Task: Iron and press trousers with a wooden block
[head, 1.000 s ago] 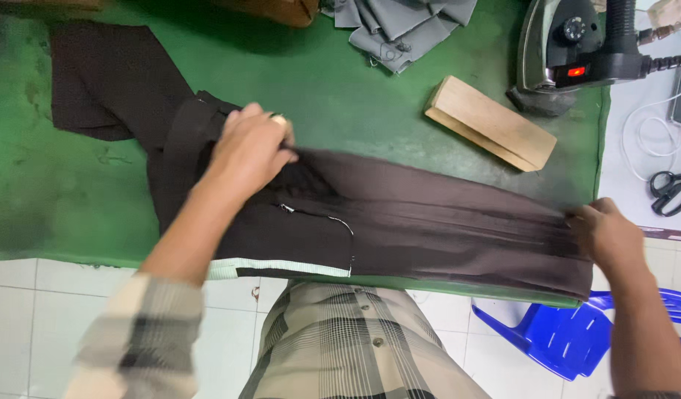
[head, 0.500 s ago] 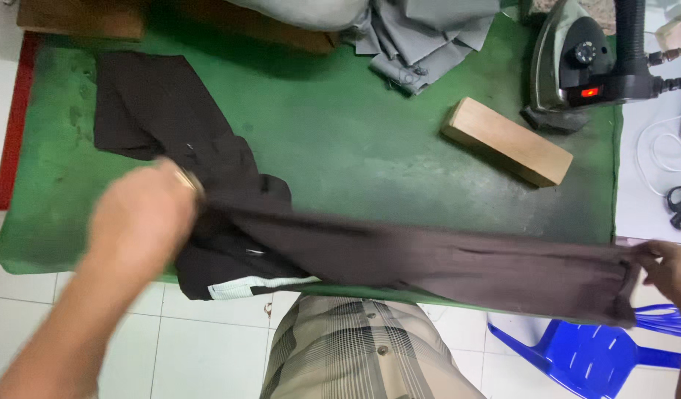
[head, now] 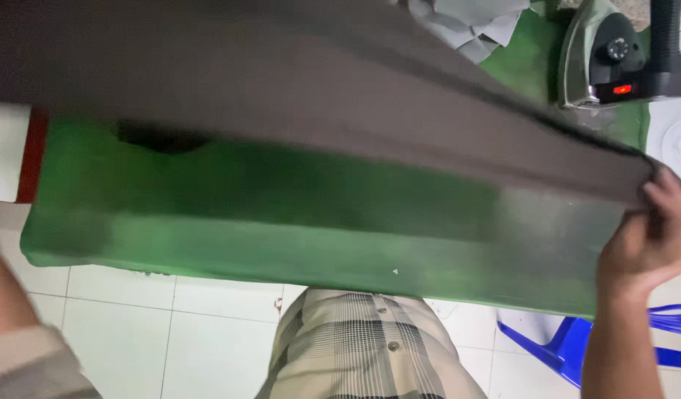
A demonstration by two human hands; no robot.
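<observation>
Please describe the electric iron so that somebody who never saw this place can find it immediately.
Start from the green padded table that fills the middle of the view and follow it to its far right corner. There sits the iron, beyond the dark brown garment that the right hand holds lifted. It alone is shiny metal, with a black top, a round dial and a small red light.

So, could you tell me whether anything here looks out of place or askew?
Nothing stands out: the dark brown cloth garment is lifted above the green padded table, its end held by the right hand; the iron sits at the corner.
</observation>
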